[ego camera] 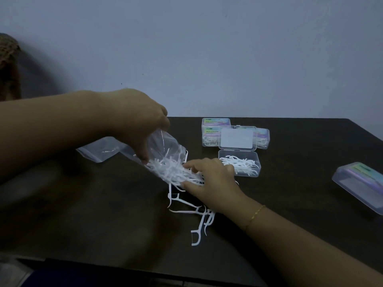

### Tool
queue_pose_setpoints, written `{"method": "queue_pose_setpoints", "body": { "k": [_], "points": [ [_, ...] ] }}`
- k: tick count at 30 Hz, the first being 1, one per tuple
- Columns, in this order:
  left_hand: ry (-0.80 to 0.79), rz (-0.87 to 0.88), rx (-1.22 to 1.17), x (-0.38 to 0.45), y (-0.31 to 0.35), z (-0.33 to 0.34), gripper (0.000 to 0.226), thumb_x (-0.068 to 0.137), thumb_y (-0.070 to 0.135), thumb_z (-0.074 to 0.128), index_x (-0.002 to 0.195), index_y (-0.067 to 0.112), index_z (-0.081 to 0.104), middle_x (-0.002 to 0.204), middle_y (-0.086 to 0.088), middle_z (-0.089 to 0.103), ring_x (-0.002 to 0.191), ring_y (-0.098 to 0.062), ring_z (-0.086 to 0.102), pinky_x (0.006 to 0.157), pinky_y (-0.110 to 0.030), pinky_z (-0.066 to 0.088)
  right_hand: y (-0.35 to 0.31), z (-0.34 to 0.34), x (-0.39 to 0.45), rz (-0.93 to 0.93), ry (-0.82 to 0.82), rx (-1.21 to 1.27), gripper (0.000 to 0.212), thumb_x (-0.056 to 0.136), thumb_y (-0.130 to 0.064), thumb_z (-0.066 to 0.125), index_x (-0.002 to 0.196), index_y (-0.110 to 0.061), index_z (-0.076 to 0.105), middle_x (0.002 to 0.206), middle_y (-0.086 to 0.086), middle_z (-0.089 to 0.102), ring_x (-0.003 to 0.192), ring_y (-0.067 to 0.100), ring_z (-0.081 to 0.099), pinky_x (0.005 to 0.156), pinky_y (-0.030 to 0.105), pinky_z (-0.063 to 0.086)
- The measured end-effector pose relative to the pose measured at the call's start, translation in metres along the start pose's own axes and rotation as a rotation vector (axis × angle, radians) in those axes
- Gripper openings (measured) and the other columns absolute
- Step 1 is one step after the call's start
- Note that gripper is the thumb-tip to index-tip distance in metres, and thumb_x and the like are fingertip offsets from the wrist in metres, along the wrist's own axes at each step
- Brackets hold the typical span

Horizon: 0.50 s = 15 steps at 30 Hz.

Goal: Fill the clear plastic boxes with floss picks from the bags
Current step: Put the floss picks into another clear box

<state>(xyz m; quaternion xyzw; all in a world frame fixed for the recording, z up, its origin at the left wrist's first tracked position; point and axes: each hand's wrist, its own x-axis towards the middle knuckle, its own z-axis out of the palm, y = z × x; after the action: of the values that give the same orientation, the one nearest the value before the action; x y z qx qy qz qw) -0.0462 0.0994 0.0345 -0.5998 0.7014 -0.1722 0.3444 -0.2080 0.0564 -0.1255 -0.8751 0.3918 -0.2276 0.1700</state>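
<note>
- Dim room, dark table (103, 214): my left hand (143, 121) pinches the upper end of a clear plastic bag (163, 146), tipped mouth-down so the floss picks (174, 170) bunch at its lower end.
- My right hand (211, 179), a thin gold bracelet (256, 214) at the wrist, lies at the bag's mouth, fingers spread over the white bundle; whether they have closed on any picks I cannot tell in this light.
- At 2 o'clock from that hand, just beside it, the open box (240, 164) stands with its lid (237, 137) up and a loose layer of picks inside, seemingly part full.
- Behind it, at 12 o'clock, labelled boxes (215, 131) are closed and show picks within: those look done.
- At 3 o'clock, near the table's right edge, another closed box (360, 183) lies apart; its contents are too blurred to judge.
- Spilled picks (196, 216) lie on the table at 6 o'clock below my right hand, not yet boxed.
- An emptied-looking bag (99, 150) lies flat at 9 o'clock under my left forearm.
</note>
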Motion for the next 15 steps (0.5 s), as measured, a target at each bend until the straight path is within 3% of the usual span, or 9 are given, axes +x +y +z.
{"method": "queue_pose_setpoints", "body": {
  "k": [4,7,10,13,15],
  "points": [
    [0.004,0.003,0.099,0.006,-0.001,0.004,0.082,0.06,0.08,0.062,0.13,0.04,0.046,0.114,0.019,0.048,0.086,-0.01,0.049,0.078,-0.03,0.051,0.002,0.0,0.003,0.031,0.09,0.005,0.023,0.09,-0.04,0.055,0.112,-0.035,0.061,0.107,-0.014,0.059,0.107,0.01,0.045,0.088,0.035,0.024],
    [0.004,0.006,0.059,0.008,-0.006,0.005,0.083,0.06,0.08,0.062,0.13,0.039,0.046,0.101,0.02,0.04,0.08,-0.008,0.041,0.073,-0.026,0.046,0.004,0.001,0.002,0.053,0.137,0.055,0.027,0.089,-0.03,0.053,0.115,-0.033,0.058,0.113,-0.013,0.055,0.111,0.01,0.043,0.094,0.034,0.022],
    [0.023,0.014,0.036,0.007,-0.008,0.004,0.081,0.059,0.081,0.062,0.128,0.04,0.048,0.096,0.021,0.034,0.079,-0.007,0.04,0.072,-0.025,0.043,0.001,-0.001,-0.001,0.02,0.129,0.078,0.041,0.086,-0.043,0.055,0.126,-0.035,0.049,0.123,-0.014,0.047,0.12,0.009,0.036,0.094,0.033,0.019],
    [0.038,0.011,0.024,0.008,-0.008,0.007,0.078,0.06,0.08,0.062,0.126,0.041,0.049,0.095,0.021,0.035,0.075,-0.006,0.039,0.067,-0.024,0.038,-0.002,0.0,0.0,-0.028,0.0,-0.066,0.059,0.08,-0.065,0.054,0.133,-0.04,0.042,0.13,-0.015,0.04,0.123,0.01,0.028,0.094,0.035,0.02],
    [0.048,0.007,0.035,0.007,-0.008,0.008,0.077,0.06,0.081,0.062,0.125,0.042,0.049,0.092,0.021,0.034,0.07,-0.007,0.037,0.065,-0.024,0.035,-0.002,0.001,0.001,-0.039,0.001,-0.116,0.049,0.085,-0.059,0.053,0.129,-0.039,0.048,0.128,-0.014,0.044,0.12,0.01,0.03,0.091,0.034,0.02]
  ]
}}
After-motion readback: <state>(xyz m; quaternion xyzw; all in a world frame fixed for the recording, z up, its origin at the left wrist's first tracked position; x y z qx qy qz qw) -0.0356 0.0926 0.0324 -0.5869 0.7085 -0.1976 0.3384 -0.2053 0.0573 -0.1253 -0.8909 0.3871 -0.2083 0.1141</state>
